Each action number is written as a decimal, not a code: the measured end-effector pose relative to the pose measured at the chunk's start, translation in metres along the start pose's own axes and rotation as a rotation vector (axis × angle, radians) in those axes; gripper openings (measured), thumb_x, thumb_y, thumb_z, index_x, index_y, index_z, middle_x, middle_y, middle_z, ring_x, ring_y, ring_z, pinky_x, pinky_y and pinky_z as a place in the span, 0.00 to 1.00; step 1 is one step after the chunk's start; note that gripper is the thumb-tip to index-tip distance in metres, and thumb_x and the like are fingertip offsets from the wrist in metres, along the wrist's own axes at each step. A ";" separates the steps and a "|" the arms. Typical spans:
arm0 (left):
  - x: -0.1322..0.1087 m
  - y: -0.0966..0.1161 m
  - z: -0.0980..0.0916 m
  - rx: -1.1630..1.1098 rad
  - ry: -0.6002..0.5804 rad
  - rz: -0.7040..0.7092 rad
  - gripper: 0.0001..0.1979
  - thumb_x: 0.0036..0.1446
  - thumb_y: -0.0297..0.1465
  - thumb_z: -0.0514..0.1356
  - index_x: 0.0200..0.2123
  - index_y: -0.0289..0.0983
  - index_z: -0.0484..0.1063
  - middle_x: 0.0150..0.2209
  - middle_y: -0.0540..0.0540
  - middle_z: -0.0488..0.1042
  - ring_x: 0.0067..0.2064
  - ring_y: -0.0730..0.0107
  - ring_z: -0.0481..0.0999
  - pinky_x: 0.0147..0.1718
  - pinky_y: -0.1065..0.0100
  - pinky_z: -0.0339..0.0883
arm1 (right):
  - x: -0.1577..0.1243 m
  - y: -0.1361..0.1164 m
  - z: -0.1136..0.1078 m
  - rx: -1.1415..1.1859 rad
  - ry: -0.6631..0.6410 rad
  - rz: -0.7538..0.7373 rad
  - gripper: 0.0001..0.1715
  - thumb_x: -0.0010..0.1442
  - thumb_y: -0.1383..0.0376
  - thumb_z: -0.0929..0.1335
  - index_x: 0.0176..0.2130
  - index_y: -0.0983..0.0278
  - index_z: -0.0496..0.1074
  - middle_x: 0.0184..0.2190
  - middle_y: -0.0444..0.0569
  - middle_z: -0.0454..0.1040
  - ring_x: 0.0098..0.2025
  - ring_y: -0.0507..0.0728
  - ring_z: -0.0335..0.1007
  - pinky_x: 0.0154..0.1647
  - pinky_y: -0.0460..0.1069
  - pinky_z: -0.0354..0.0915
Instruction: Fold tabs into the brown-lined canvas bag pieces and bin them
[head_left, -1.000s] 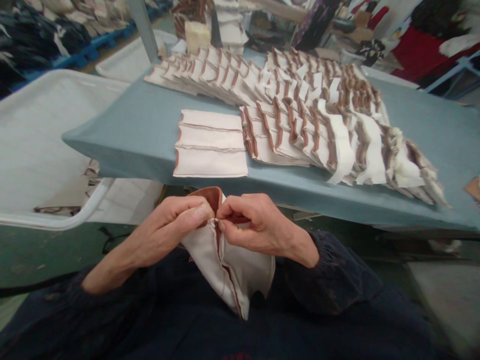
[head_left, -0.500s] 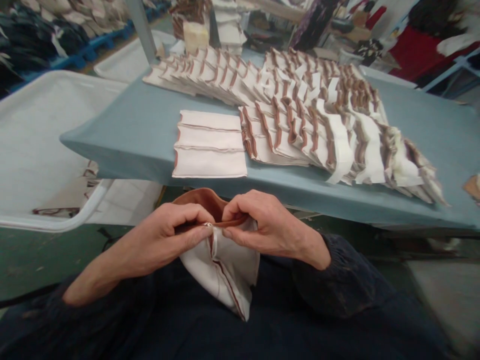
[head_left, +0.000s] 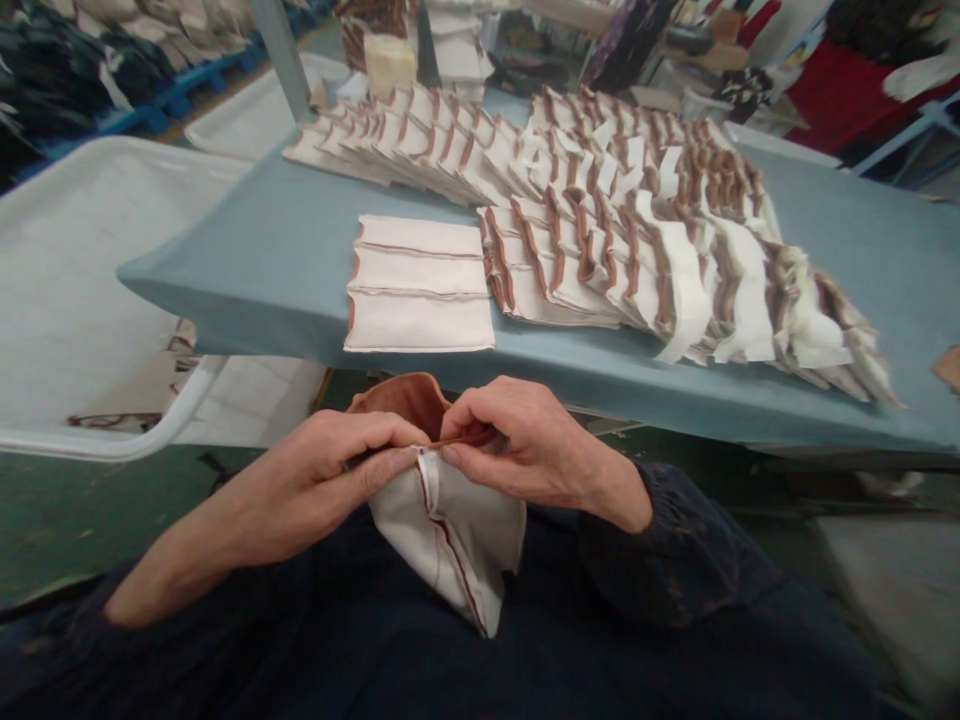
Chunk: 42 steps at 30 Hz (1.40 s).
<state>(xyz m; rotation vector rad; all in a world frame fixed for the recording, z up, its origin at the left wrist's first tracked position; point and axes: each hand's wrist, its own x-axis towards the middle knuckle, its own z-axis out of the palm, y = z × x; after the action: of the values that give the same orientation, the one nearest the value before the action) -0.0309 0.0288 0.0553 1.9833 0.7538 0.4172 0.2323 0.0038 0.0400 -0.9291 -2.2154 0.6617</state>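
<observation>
Between my hands hangs a sewn piece (head_left: 469,540), off-white on the outside with brown material showing inside its open top edge. A brown-edged seam runs down its front. My left hand (head_left: 352,460) pinches the top edge between thumb and fingers, just left of that seam. On the other side of the seam, my right hand (head_left: 517,445) grips the same edge, thumb in front and fingers curled over the brown side. The thumbs are close together near the seam's top. The piece hangs above my lap, in front of the table.
On the blue-grey table (head_left: 247,240) lies a flat off-white panel (head_left: 420,285). Beside and behind it are overlapping rows of similar brown-edged pieces (head_left: 570,260), some with white strips. A large white bin (head_left: 172,420) stands at left, near a metal post (head_left: 281,55).
Both hands keep their hold on the sewn piece. The piece's lower part has swung slightly to the right, and the thumbs have shifted a little along the edge.
</observation>
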 end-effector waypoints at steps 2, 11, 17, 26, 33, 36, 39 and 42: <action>-0.001 -0.002 0.001 -0.016 0.008 -0.002 0.14 0.77 0.36 0.60 0.46 0.41 0.87 0.40 0.49 0.90 0.39 0.65 0.85 0.40 0.72 0.74 | 0.000 -0.002 -0.001 -0.007 0.002 -0.012 0.04 0.71 0.66 0.71 0.40 0.60 0.75 0.30 0.42 0.80 0.30 0.52 0.72 0.39 0.48 0.63; -0.002 -0.004 -0.001 -0.077 0.033 -0.011 0.12 0.74 0.35 0.63 0.42 0.40 0.88 0.34 0.50 0.87 0.32 0.70 0.80 0.33 0.75 0.70 | 0.004 -0.011 -0.001 0.032 0.013 -0.038 0.05 0.72 0.65 0.72 0.40 0.60 0.76 0.32 0.43 0.82 0.33 0.53 0.76 0.40 0.47 0.65; -0.003 -0.007 0.000 -0.078 0.060 -0.050 0.12 0.73 0.37 0.66 0.39 0.39 0.87 0.31 0.51 0.85 0.31 0.71 0.79 0.30 0.75 0.67 | 0.005 -0.006 0.008 0.020 -0.011 -0.022 0.12 0.71 0.60 0.75 0.36 0.61 0.74 0.28 0.41 0.78 0.30 0.52 0.70 0.39 0.48 0.60; -0.005 -0.010 0.000 -0.082 0.051 -0.040 0.11 0.72 0.37 0.66 0.42 0.41 0.90 0.32 0.51 0.86 0.31 0.71 0.79 0.32 0.75 0.69 | 0.007 -0.008 0.011 0.009 -0.045 0.048 0.07 0.66 0.67 0.72 0.34 0.60 0.74 0.26 0.40 0.76 0.28 0.52 0.66 0.37 0.48 0.59; -0.001 0.000 0.005 -0.049 0.110 -0.120 0.14 0.67 0.36 0.62 0.32 0.38 0.84 0.26 0.51 0.80 0.27 0.70 0.74 0.26 0.73 0.63 | 0.007 -0.007 0.012 0.101 -0.039 0.069 0.09 0.70 0.64 0.73 0.35 0.60 0.74 0.28 0.40 0.78 0.30 0.51 0.68 0.37 0.47 0.60; 0.001 0.004 0.007 -0.070 0.129 -0.155 0.14 0.64 0.37 0.61 0.29 0.38 0.82 0.24 0.51 0.77 0.26 0.70 0.72 0.26 0.73 0.62 | 0.007 -0.005 0.010 0.187 -0.072 0.085 0.11 0.73 0.61 0.74 0.37 0.61 0.74 0.31 0.41 0.80 0.30 0.50 0.69 0.36 0.46 0.61; 0.002 0.006 0.008 -0.086 0.127 -0.168 0.14 0.62 0.38 0.61 0.28 0.38 0.80 0.24 0.51 0.76 0.27 0.70 0.72 0.26 0.73 0.63 | 0.007 -0.004 0.008 0.209 -0.095 0.075 0.09 0.74 0.62 0.72 0.39 0.61 0.75 0.33 0.42 0.81 0.32 0.51 0.71 0.37 0.46 0.63; 0.002 0.008 0.007 -0.095 0.140 -0.172 0.13 0.61 0.38 0.60 0.28 0.38 0.79 0.25 0.51 0.76 0.28 0.69 0.73 0.27 0.72 0.64 | 0.006 -0.007 0.009 0.119 -0.062 0.049 0.04 0.74 0.64 0.71 0.42 0.60 0.75 0.34 0.43 0.82 0.33 0.52 0.74 0.38 0.47 0.64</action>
<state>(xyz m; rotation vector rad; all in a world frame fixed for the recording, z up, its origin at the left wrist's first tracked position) -0.0228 0.0223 0.0590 1.7979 0.9663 0.4836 0.2196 0.0027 0.0405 -0.9161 -2.1867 0.8460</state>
